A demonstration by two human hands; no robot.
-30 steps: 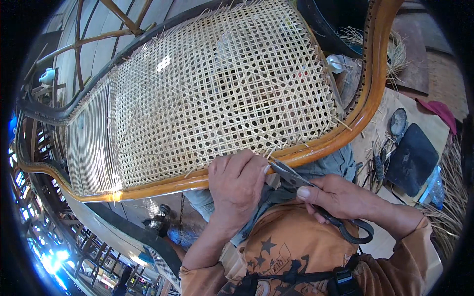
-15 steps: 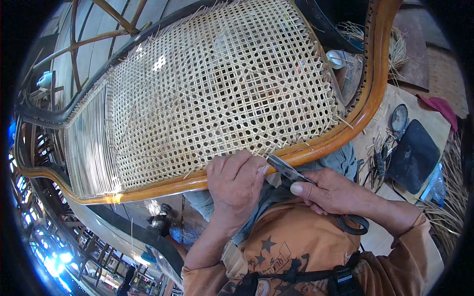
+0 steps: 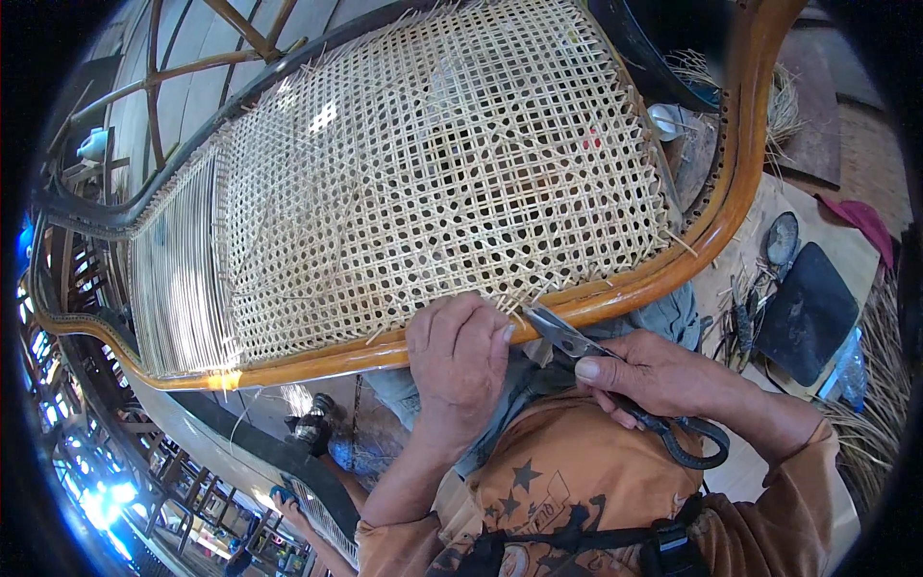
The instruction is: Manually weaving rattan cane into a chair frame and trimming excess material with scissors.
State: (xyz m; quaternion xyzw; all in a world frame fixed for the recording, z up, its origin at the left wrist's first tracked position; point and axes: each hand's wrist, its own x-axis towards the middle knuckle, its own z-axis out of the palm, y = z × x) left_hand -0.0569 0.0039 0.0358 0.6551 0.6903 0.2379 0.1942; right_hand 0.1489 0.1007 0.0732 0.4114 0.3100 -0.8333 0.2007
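A cane-webbed panel (image 3: 423, 192) of woven pale strips fills the curved wooden chair frame (image 3: 615, 306) across my lap. My left hand (image 3: 457, 351) is wrapped over the near rail of that frame, its fingers at the cane's edge. In my right hand (image 3: 639, 375) is a pair of scissors (image 3: 562, 335) with dark looped handles, held along the blades. Their tips reach the near rail, just right of my left fingers, where short cane ends stick up. The undersides of my left fingers are hidden.
On the board at right lie a dark flat pad (image 3: 808, 308), an oval dish (image 3: 781, 236), a pink cloth (image 3: 859, 226) and pliers-like tools (image 3: 743, 322). Loose cane strands (image 3: 880, 385) spread beyond. Another person's hand (image 3: 286, 502) is at lower left.
The scissors have tilted and slid slightly to the right, their handle loop swinging down. My left hand keeps its hold. A co-worker's hand has appeared at lower left.
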